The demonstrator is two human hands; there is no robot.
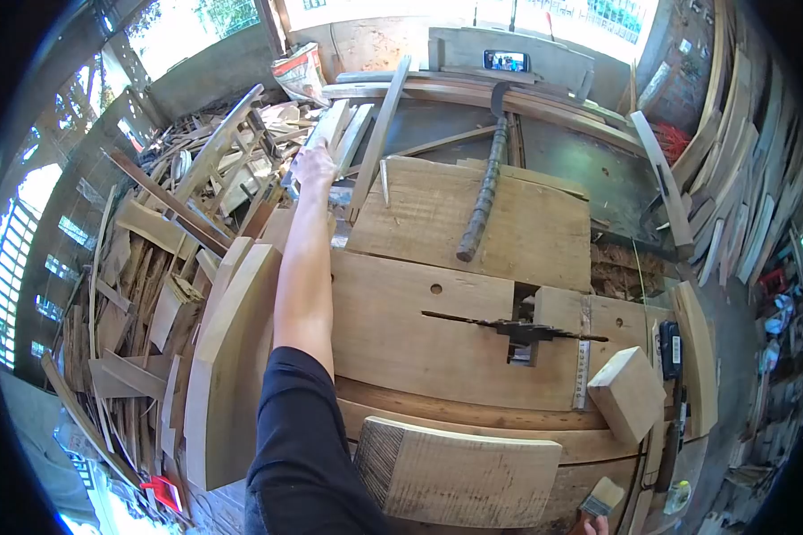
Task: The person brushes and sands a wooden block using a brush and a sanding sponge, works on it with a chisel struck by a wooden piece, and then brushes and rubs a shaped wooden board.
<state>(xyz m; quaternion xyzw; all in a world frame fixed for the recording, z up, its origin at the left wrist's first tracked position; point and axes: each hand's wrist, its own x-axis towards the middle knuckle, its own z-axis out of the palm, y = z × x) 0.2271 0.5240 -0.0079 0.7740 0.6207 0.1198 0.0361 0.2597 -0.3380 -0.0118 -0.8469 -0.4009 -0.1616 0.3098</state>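
My left arm stretches far forward to the left. My left hand (pixel 315 167) is closed at the near end of a pale wooden strip (pixel 332 123); its curled fingers hide whatever is in them. At the bottom right edge, only the fingertips of my right hand (pixel 595 526) show, gripping a flat brush (pixel 605 495) with pale bristles. Left of the brush, a board with a dark-streaked end (pixel 473 473) leans against the bench's front. A thick wooden block (pixel 627 392) sits on the right of the bench.
A dark jagged metal piece (pixel 526 332) lies across a slot in the bench top (pixel 419 348). Behind it, a long tool with a wrapped handle (pixel 486 196) rests on a wide board (pixel 401 214). Scrap wood (pixel 143 303) heaps up at left; a phone (pixel 506 61) stands at the back.
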